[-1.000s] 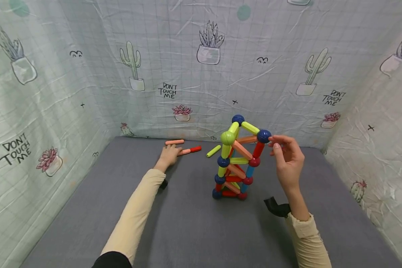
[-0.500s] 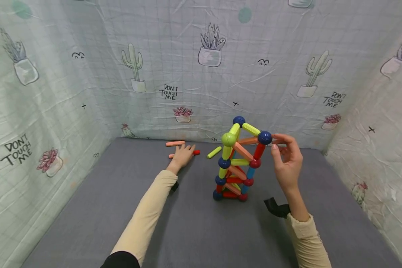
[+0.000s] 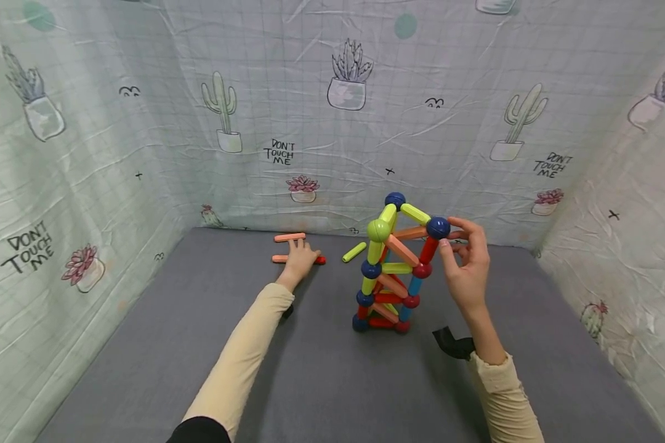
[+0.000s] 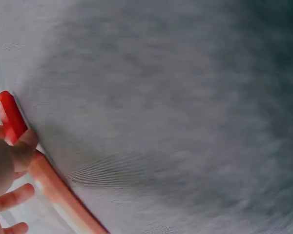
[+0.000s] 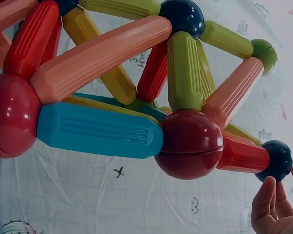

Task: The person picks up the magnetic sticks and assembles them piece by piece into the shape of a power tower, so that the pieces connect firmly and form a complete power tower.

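A tower of magnetic sticks and balls [image 3: 401, 251] stands right of centre in the head view, with a light green ball [image 3: 379, 231] at its near top corner. My right hand [image 3: 470, 264] pinches the dark blue ball [image 3: 438, 227] at the tower's upper right corner, thumb below it and a finger above. Farther back on the left, my left hand [image 3: 299, 261] is at a red stick [image 4: 10, 116] lying end to end with an orange stick [image 4: 63, 195]. Its thumb and finger pinch the red stick near the joint, and the other fingers are spread.
Behind the left hand lies a loose orange stick [image 3: 290, 237]. A light green stick [image 3: 354, 252] lies between that hand and the tower. The grey table [image 3: 321, 369] is enclosed at the back and sides by a cactus-printed cloth [image 3: 244, 184].
My left hand moved right along the orange and red sticks, then took hold; the pair turned and shifted slightly left. My right hand closed in on the blue ball. The tower stays put.
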The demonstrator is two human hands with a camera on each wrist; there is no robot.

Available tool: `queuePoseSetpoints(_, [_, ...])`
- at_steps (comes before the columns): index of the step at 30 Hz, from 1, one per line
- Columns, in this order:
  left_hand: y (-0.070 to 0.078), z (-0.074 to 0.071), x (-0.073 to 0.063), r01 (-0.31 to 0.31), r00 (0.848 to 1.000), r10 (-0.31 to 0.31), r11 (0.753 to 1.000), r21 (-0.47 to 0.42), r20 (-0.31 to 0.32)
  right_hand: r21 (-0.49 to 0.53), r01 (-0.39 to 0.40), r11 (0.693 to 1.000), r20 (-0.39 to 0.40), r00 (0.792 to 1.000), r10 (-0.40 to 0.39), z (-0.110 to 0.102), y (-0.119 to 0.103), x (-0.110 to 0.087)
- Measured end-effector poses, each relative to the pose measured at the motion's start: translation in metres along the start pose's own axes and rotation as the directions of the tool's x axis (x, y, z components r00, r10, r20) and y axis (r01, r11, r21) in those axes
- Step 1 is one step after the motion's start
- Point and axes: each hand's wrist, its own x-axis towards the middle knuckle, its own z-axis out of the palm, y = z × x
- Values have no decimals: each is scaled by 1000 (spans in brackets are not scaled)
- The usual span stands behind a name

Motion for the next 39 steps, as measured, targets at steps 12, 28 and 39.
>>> queuePoseSetpoints(12, [-11, 1, -4, -32, 997, 25, 996, -87, -70, -13, -22, 1000, 34, 999, 22, 1, 8, 1])
queuePoseSetpoints(28, [15, -203, -21, -527, 752, -280, 289, -799, -597, -11, -41, 999, 81, 996, 42, 1, -16, 4])
queuePoseSetpoints(39, [51, -241, -44, -506, 768, -18, 595, -624, -640, -20, -67, 998, 112, 991, 69, -4, 9, 4])
